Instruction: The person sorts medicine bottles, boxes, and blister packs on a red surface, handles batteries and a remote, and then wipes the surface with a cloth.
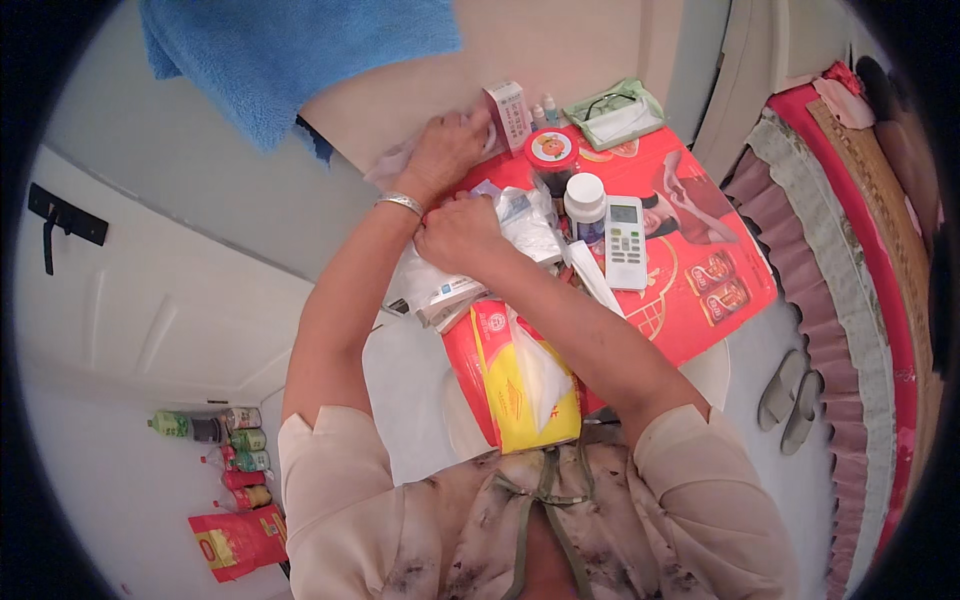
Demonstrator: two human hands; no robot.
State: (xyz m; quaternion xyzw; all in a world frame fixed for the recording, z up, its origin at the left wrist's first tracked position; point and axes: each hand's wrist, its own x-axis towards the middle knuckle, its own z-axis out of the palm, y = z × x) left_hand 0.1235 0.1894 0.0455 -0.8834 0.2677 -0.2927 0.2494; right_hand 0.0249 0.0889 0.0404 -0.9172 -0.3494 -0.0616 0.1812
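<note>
My left hand (450,146), with a silver bracelet at its wrist, reaches to the wall side of a red printed carton top (697,300). Thin translucent plastic (390,163) lies beside it. The fingers are blurred, so their hold is unclear. My right hand (459,234) is curled on a crumpled clear plastic bag (536,238) with small boxes in and under it; its fingertips are partly hidden. Close to the left fingers stands a white and dark-pink box (510,116). To the right are a red-lidded jar (552,150), a white-capped bottle (585,199) and a white remote control (626,244).
A yellow and red tissue pack (517,390) lies at the near edge. Eyeglasses (609,103) rest on a green packet (637,127) at the back. Overhead hangs a blue towel (300,52). A bed (840,262) stands right, with slippers (791,401) beside it; bottles (244,457) stand left.
</note>
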